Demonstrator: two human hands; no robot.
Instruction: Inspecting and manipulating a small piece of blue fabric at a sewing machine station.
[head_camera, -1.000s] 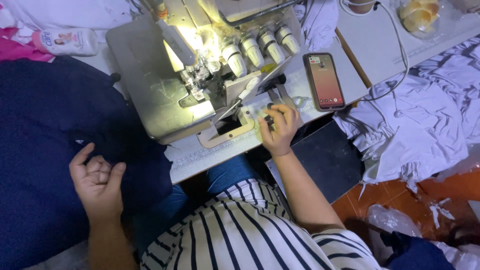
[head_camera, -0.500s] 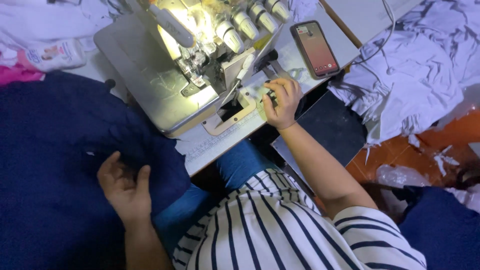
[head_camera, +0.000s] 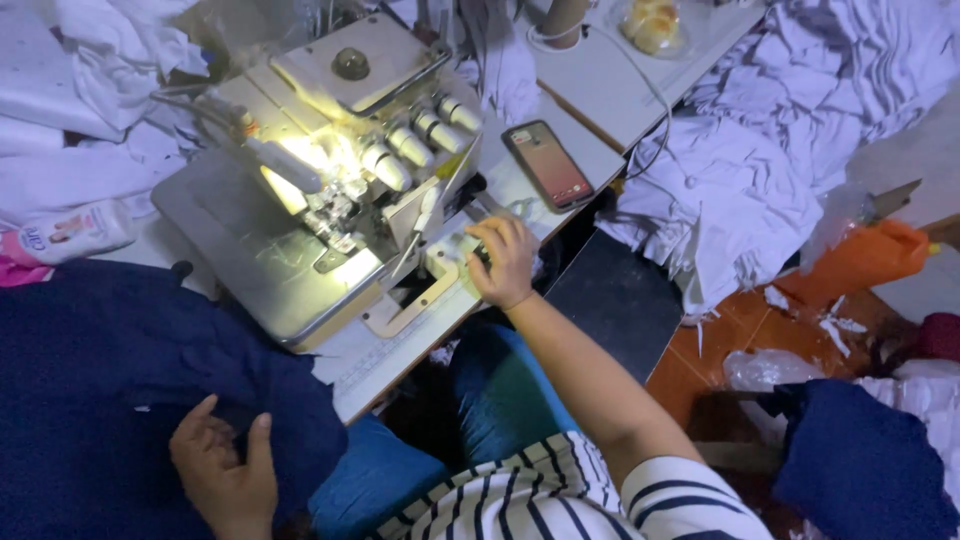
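- Navy fabric lies heaped over our lap and to the left of the overlock sewing machine, well short of the needle area; compared with a second ago it has not been fed any nearer the machine.
- Our left hand now rests on the near edge of that fabric, palm up, fingers loosely curled and holding nothing; it has slid lower and closer to our body than it was a second ago.
- Our right hand has stayed at the front right corner of the machine, fingers bent down onto the opened front cover; whether they pinch a thread or a small part we cannot tell, since the fingertips are hidden.
- Our view has shifted, so the machine's lamp-lit needle area and its four tension knobs sit more central.
- A smartphone lies on the white table just right of the machine, and white cloth pieces are piled beyond it.
- We judge that the work in hand is at the machine itself, not sewing, with the fabric waiting.
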